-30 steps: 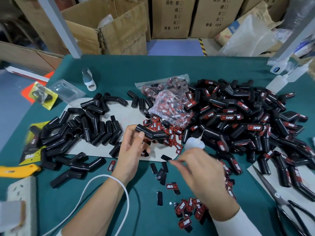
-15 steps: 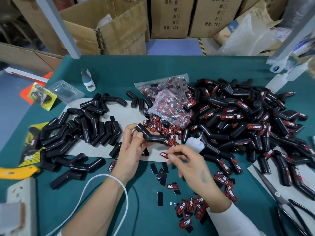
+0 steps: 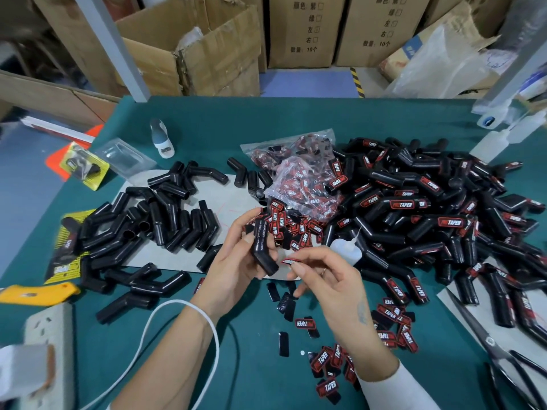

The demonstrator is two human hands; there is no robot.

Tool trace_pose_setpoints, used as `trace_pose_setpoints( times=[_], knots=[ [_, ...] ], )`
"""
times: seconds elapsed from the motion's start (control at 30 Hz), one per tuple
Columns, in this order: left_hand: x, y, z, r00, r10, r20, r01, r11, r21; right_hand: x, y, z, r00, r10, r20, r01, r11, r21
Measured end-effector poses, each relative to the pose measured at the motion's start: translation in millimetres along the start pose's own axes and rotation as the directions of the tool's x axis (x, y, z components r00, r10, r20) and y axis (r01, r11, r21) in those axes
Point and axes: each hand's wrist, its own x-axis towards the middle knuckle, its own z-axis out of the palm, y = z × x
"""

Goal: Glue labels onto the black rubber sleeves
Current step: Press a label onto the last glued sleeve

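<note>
Sleeve: bent black rubber sleeve [image 3: 262, 247] — gripped in left hand [image 3: 233, 270]
Label: red-black label [image 3: 288, 261] — pinched by right hand [image 3: 331, 279] fingertips, just beside sleeve

A teal-green tabletop [image 3: 296, 122] fills most of the frame. Beyond its far edge, across the top of the frame, stand brown cardboard boxes [image 3: 299, 31] with printed characters; an opened box [image 3: 189, 54] with torn flaps sits at upper left. Between them shows a patch of blue floor [image 3: 305, 84] with a yellow-and-black striped strip [image 3: 356, 81]. A grey metal post [image 3: 115, 48] slants up from the tabletop's upper left corner, and another [image 3: 521, 63] rises at the upper right. The light is even and soft.
</note>
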Motion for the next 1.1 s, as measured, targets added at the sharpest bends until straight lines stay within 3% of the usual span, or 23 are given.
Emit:
trace_pose_setpoints(
  times=[0.2,0.4,0.67,0.9,1.03,1.1],
  knots=[
    [-6,1,-6,0.998,-0.024,-0.051,0.026,0.999,0.038,2,8,15,0.998,0.006,-0.062,-0.004,1.0,0.025],
    [-6,8,-2,0.999,-0.026,-0.04,0.033,0.979,0.2,7,22,7,0.997,-0.062,-0.047,0.055,0.988,-0.142],
    [-5,5,-4,0.998,0.012,-0.065,0.001,0.978,0.209,8,32,-1,1.0,-0.013,-0.017,0.009,0.984,-0.18],
    [-5,-2,-8,0.997,-0.083,-0.006,0.083,0.992,0.09,7,26,-1,1.0,-0.001,0.017,0.004,0.982,-0.187],
    [-1,-2,-16,0.993,-0.085,0.083,0.093,0.99,-0.104,8,20,-2,0.996,0.088,-0.021,-0.088,0.996,-0.001],
    [0,-3,-17,0.99,-0.069,0.121,0.082,0.991,-0.105,8,17,-1,0.993,0.116,-0.031,-0.115,0.992,0.048]
  ],
)
